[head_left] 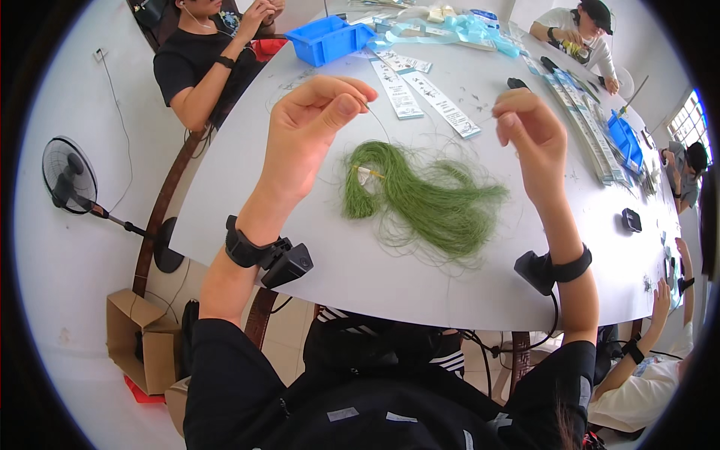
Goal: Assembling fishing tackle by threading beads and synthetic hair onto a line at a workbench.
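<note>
A loose bundle of fine green strands (427, 195) lies on the white table in front of me, tied near its left end with a yellowish band. Above its left side, my left hand (311, 127) pinches a single thin strand (379, 124) between thumb and forefinger; it trails down toward the bundle. My right hand (534, 142) is raised to the right of the bundle, its thumb and fingertips pressed together. A faint hair-thin line seems to show beside those fingertips, but what they hold is too fine to make out. Both wrists wear black strapped devices.
Printed paper strips (442, 105) lie beyond the bundle, near a blue bin (326, 41) and light-blue ribbon (480, 34). More strips (581, 120) and another blue bin (625, 142) line the right side. Other people sit around the table (360, 285). A fan (71, 172) stands left.
</note>
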Demonstrator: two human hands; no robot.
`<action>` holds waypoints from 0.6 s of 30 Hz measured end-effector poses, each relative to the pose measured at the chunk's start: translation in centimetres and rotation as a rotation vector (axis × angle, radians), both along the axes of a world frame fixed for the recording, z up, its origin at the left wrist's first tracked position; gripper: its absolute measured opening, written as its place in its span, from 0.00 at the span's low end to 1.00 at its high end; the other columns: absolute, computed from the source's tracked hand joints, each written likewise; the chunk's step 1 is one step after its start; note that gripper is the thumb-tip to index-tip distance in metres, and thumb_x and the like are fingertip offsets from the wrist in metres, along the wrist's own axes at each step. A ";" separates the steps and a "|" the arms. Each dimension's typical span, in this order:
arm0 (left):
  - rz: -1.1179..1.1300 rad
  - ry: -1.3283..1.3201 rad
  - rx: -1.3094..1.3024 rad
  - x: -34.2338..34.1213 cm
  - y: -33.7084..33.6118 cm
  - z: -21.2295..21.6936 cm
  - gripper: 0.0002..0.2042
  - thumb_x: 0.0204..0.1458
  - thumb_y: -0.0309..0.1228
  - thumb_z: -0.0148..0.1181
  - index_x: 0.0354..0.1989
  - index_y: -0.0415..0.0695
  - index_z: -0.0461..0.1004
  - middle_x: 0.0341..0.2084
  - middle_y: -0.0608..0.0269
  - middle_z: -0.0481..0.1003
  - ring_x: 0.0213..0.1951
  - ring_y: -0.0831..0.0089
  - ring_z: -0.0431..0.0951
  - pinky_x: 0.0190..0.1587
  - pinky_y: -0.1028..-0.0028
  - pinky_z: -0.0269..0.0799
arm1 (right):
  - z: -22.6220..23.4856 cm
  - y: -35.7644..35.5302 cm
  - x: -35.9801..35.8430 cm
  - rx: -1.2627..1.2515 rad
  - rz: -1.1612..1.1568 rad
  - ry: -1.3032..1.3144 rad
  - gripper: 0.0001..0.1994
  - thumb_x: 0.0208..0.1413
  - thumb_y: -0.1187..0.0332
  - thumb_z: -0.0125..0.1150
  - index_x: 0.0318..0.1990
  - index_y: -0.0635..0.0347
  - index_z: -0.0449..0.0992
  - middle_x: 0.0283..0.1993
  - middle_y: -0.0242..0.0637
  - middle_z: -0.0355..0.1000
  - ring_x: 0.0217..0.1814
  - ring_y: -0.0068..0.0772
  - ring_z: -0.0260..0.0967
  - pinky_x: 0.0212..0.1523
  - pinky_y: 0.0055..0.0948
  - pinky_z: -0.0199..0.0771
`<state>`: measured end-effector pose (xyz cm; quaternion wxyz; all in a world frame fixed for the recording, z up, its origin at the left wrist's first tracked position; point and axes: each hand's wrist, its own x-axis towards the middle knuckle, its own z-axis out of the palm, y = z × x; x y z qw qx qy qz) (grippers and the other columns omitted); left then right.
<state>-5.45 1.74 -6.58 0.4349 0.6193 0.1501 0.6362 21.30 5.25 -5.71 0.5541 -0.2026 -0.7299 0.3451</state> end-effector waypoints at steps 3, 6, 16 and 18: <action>-0.065 0.013 -0.026 0.4 -0.3 -0.1 0.07 0.51 0.29 0.57 0.31 0.37 0.73 0.35 0.58 0.74 0.38 0.76 0.70 0.45 0.77 0.64 | 1.6 -1.6 -1.6 0.188 0.162 -0.104 0.04 0.47 0.78 0.60 0.32 0.64 0.74 0.35 0.34 0.68 0.35 0.20 0.65 0.28 0.15 0.64; -0.159 0.015 -0.041 0.7 -0.5 -0.1 0.07 0.51 0.29 0.58 0.30 0.38 0.73 0.34 0.59 0.74 0.38 0.76 0.70 0.44 0.77 0.65 | 3.4 -2.2 -3.3 0.384 0.193 -0.138 0.06 0.42 0.78 0.64 0.29 0.63 0.75 0.31 0.33 0.68 0.30 0.19 0.65 0.25 0.16 0.62; -0.336 0.083 -0.205 1.4 -1.5 -0.6 0.06 0.50 0.29 0.59 0.28 0.39 0.73 0.32 0.62 0.74 0.35 0.78 0.71 0.39 0.78 0.65 | 2.0 -2.5 -6.4 0.615 0.101 -0.162 0.09 0.35 0.79 0.66 0.28 0.59 0.76 0.28 0.31 0.67 0.26 0.24 0.65 0.23 0.21 0.65; -0.317 0.072 -0.198 1.3 -1.3 -0.7 0.06 0.50 0.29 0.59 0.28 0.40 0.73 0.31 0.63 0.74 0.35 0.79 0.71 0.38 0.79 0.65 | 1.6 -2.4 -6.8 0.586 0.083 -0.099 0.10 0.34 0.79 0.66 0.28 0.59 0.76 0.27 0.31 0.67 0.26 0.25 0.67 0.24 0.21 0.67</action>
